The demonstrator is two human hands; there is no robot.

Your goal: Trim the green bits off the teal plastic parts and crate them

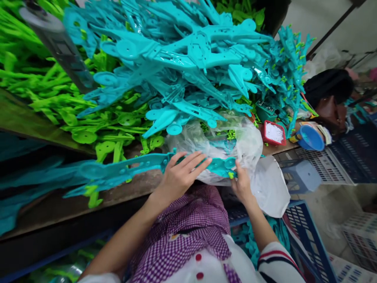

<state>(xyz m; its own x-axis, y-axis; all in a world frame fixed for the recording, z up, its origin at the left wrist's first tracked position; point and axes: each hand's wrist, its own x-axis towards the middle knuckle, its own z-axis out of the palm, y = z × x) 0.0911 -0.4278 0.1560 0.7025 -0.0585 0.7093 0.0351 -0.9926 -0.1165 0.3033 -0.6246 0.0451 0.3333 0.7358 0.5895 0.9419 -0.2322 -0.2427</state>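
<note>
My left hand [181, 173] lies over the middle of a long teal plastic arm [129, 165] that stretches across the table edge, fingers wrapped over it. My right hand [241, 182] pinches a small green clip [231, 175] against the right end of the same teal arm. Just behind the hands sits a clear plastic bag [235, 141] holding several small green clips.
A big heap of teal plastic arms [188, 59] and a heap of green ones [59, 102] cover the wooden table [35, 122]. A red tray [273, 133], a blue cup [310, 138], grey and blue crates [330, 165] stand at the right. A blue crate [306, 236] sits below.
</note>
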